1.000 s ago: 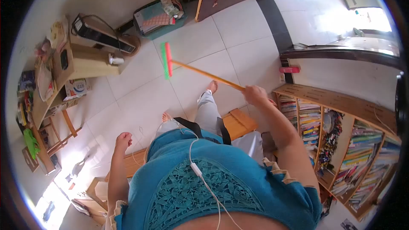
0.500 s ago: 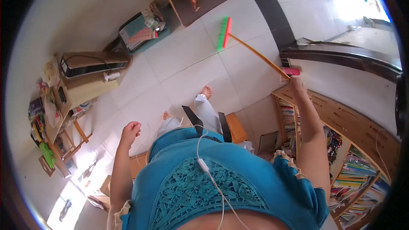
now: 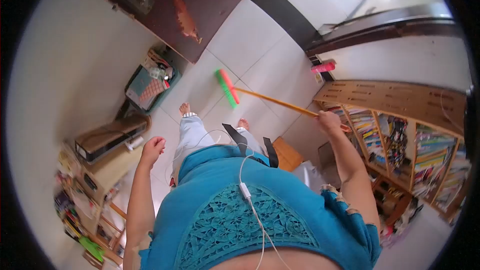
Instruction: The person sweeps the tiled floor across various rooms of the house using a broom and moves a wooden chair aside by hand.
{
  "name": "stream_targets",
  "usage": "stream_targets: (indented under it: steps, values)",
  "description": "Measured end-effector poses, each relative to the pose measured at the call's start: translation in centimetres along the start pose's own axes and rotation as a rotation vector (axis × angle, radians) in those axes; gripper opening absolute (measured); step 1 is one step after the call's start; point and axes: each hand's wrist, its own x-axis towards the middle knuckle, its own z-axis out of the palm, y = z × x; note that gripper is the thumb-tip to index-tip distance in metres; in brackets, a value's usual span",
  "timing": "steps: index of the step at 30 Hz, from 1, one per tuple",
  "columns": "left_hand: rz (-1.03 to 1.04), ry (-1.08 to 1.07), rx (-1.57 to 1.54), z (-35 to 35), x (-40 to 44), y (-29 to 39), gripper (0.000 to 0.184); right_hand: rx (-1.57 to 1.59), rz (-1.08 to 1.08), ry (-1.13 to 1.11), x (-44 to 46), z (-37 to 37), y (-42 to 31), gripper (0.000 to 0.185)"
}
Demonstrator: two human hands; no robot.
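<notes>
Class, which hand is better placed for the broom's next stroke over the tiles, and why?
Probably the right hand: it grips the broom handle, while the left hand is curled well away from it.

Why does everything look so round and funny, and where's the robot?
There is no robot here! A person wears one camera on their head, and every picture comes from it, looking down past a blue-green top. The curved look is the camera's wide view. The right hand holds the orange handle of a broom, with its red and green brush over pale floor tiles. The left hand has curled fingers and no tool that I can see. On the floor are bare feet; at the right stands a wooden bookcase.
</notes>
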Motion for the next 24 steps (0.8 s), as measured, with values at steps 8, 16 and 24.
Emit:
stream_targets:
  steps: [8, 16, 24]
  values:
    - [0.058, -0.281, 0.153, -10.8, 11.2, 7.0, 0.015, 0.257, 0.350, 0.118, -13.1, 5.8, -11.4, 0.019]
    - [0.071, -0.484, 0.396, -13.5, 19.8, 10.3, 0.016, 1.756, 0.901, -0.759, -32.5, 6.7, -33.0, 0.009]
    - [0.072, -0.630, 0.500, -11.2, 20.5, 14.2, 0.016, 3.204, 1.400, -0.958, -31.9, 11.6, -39.4, 0.026]
